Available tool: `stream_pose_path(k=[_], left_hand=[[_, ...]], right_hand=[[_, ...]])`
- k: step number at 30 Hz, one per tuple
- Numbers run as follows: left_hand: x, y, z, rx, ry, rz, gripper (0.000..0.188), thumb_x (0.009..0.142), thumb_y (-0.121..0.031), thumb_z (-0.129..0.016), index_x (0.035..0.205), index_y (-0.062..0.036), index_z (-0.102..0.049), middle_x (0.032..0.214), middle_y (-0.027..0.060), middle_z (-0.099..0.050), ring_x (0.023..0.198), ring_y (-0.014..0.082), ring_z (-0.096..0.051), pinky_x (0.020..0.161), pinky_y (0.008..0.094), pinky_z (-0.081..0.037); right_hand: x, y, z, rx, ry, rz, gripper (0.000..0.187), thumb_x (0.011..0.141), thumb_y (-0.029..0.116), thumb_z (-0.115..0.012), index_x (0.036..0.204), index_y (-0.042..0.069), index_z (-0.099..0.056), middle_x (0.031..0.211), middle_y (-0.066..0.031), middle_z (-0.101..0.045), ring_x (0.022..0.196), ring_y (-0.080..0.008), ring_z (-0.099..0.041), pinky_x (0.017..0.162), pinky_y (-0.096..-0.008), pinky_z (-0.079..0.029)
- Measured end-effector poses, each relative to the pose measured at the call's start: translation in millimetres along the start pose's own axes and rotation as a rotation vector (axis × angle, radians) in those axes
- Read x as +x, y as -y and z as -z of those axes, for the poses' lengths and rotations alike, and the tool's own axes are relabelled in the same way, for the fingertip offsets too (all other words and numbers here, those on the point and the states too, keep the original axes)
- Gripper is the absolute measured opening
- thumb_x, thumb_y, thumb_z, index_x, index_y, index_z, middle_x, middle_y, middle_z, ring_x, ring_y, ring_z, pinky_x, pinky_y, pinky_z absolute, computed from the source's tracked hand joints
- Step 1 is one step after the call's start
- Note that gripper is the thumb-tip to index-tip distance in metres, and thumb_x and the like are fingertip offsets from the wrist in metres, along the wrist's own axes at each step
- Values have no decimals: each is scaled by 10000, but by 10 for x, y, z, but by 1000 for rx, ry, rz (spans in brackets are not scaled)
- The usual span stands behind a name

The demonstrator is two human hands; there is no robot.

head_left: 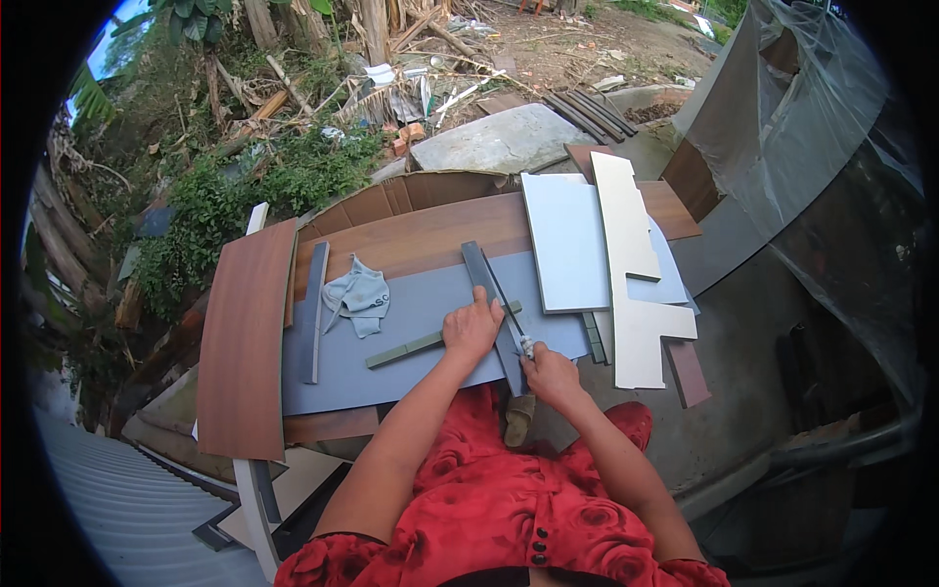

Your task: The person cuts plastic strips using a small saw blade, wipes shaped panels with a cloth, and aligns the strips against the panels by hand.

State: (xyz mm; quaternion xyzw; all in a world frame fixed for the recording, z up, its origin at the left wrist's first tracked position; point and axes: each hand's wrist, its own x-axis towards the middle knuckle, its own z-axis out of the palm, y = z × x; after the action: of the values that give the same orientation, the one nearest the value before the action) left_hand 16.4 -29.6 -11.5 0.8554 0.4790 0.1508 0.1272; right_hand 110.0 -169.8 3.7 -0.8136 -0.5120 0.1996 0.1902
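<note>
Two grey strips lie on my worktop: one, the dark grey strip, runs away from me under both hands, and the other, the spare grey strip, is well off to the left. My left grip rests over the dark grey strip, a finger laid along it; I cannot tell whether it is closed about the edges. My right grip is clamped on the pale, wrapped-looking handle of one slim tool, whose thin, straight, dark blade points away from me along the strip's right side. One green bar, narrow and square-edged, lies crosswise there, partly hidden by my left grip. One crumpled pale cloth sits between the bar and the spare grey strip. Beneath all this is one flat, smooth blue-grey sheet, with brown wood grain beyond it. To the left stands one large reddish-brown board with a grained face; to the right, one smooth white panel and, overlapping it, one cream board with square notches hem in that end. Farther out are cardboard, a rough concrete slab, leafy bushes and wrinkled clear plastic sheeting.
</note>
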Motion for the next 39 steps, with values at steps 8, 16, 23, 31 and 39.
stream_pose_path(k=[8,16,23,31,39], left_hand=[[-1,34,0,9,2,27,322,894,-352,-413,954,-36,-408,637,191,-613,622,374,-618,594,487,-477],[9,42,-41,55,-37,-41,343,891,-354,-410,970,-20,-416,594,170,-613,575,337,-630,551,454,-495],[-18,76,-35,47,-41,-12,335,892,-352,-408,974,-27,-412,613,176,-618,589,345,-630,553,466,-488],[-22,40,34,39,10,-21,342,895,-352,-405,982,-22,-406,628,183,-620,602,356,-629,568,476,-489],[5,-1,-11,29,7,1,343,899,-360,-396,983,-27,-397,638,186,-622,624,365,-630,601,489,-485]], right_hand=[[-782,-232,14,-28,76,-25,309,863,313,-494,873,6,-468,703,-253,-602,700,-441,-593,642,-533,-446],[-200,-127,-13,-25,42,-21,318,864,320,-486,891,4,-477,721,-250,-607,722,-427,-601,658,-522,-455],[-401,-137,-36,-18,50,1,322,870,325,-480,889,4,-472,712,-242,-599,712,-429,-588,643,-520,-439],[-725,-202,145,-47,126,-59,320,869,335,-479,906,17,-469,707,-242,-595,706,-433,-585,640,-521,-439],[-164,-95,-59,12,11,-9,324,866,335,-481,892,12,-484,710,-239,-599,708,-430,-588,647,-520,-443]])
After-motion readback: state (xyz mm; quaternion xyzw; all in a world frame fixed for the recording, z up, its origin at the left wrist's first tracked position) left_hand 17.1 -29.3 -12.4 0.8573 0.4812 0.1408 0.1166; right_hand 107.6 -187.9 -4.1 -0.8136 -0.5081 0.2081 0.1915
